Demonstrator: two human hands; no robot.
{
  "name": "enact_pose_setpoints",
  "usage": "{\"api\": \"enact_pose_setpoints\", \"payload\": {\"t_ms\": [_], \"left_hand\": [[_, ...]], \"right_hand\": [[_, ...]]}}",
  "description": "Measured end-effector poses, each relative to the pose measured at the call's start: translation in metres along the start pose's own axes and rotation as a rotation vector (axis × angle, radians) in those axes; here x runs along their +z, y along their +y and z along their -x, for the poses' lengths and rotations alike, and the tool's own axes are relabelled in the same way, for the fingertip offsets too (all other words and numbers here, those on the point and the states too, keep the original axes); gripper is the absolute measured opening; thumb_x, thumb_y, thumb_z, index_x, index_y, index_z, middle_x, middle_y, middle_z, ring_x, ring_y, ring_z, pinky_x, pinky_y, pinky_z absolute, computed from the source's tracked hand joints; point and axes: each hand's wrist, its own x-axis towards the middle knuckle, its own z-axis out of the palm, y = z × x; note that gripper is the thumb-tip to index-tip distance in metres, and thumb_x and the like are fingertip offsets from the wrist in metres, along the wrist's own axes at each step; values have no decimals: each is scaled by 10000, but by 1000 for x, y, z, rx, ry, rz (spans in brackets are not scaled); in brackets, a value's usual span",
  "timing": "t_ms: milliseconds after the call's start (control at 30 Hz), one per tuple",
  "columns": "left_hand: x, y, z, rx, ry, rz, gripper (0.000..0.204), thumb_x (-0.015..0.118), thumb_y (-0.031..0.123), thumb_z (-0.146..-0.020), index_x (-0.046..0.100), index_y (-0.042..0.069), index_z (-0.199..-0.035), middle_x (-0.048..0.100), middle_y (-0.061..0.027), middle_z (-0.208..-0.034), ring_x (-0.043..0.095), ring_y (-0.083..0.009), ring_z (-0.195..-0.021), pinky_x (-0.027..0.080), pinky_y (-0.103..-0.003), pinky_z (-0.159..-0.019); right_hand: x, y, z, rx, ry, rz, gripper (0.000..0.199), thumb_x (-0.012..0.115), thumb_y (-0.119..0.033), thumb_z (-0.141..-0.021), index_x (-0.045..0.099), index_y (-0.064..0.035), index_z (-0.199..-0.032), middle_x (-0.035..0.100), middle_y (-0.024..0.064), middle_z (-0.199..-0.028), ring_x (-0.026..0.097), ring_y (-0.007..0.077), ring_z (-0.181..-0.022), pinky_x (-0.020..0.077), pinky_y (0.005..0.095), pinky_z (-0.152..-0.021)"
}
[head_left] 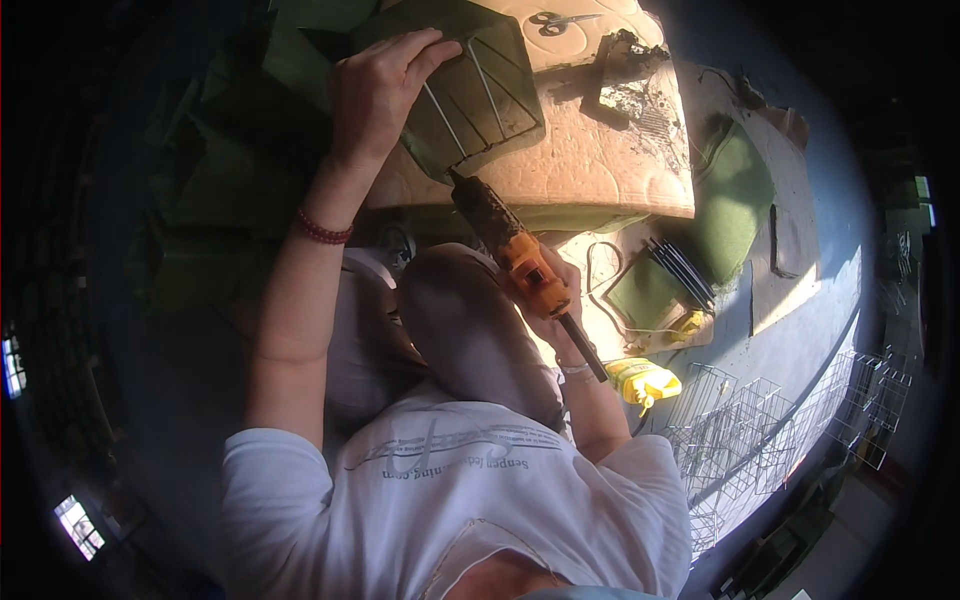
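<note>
In white T-shirt (480,510), gripped orange glue gun (520,255) in right hand (572,283) with curled fingers, set left hand (385,85) over green wire-ribbed piece (462,105) at left edge of table (600,170) with bent fingers, unclear whether pinching.

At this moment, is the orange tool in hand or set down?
In hand: the right hand is wrapped around the orange tool.

Table (568,165) free between green panel (467,98) and smeared slab (632,88); scissors (549,24) beyond.
</note>
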Motion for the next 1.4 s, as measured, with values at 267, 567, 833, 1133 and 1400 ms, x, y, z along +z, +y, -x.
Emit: {"api": "enact_pose_setpoints", "payload": {"t_ms": [267,567,833,1133,1400], "left_hand": [[-3,1,3,-29,-61,30,163,710,120,-811,708,32,-948,705,-124,-877,698,-205,-749,533,-271,-631],[-12,1,4,-115,-55,5,158,693,80,-839,715,33,-988,707,-93,-778,541,-31,-616,441,-210,-565],[-12,3,9,-129,-60,-5,144,708,51,-816,705,1,-951,707,-136,-830,633,-121,-643,491,-248,-599],[-13,-7,14,-157,-14,31,161,695,63,-837,715,10,-988,723,-93,-847,583,-58,-643,463,-218,-584],[-14,-7,15,-181,6,40,161,685,50,-843,710,-1,-993,721,-97,-858,613,-69,-721,483,-213,-662]], "right_hand": [[-7,-18,-5,-119,-75,150,207,694,-164,-726,567,-53,-847,505,102,-718,518,306,-670,414,379,-682],[-9,-13,-13,-187,-163,113,249,684,-167,-681,522,-49,-829,509,100,-736,536,296,-724,396,360,-721],[-1,-5,-20,-234,-180,-7,249,656,-212,-718,549,-44,-868,548,113,-774,550,289,-751,387,347,-738],[7,0,-26,-259,-149,-102,280,653,-248,-731,549,-35,-879,544,124,-750,546,299,-736,379,354,-736],[6,-11,-32,-278,-173,-127,279,661,-245,-723,523,-40,-851,533,123,-730,536,304,-705,371,356,-713]]}}
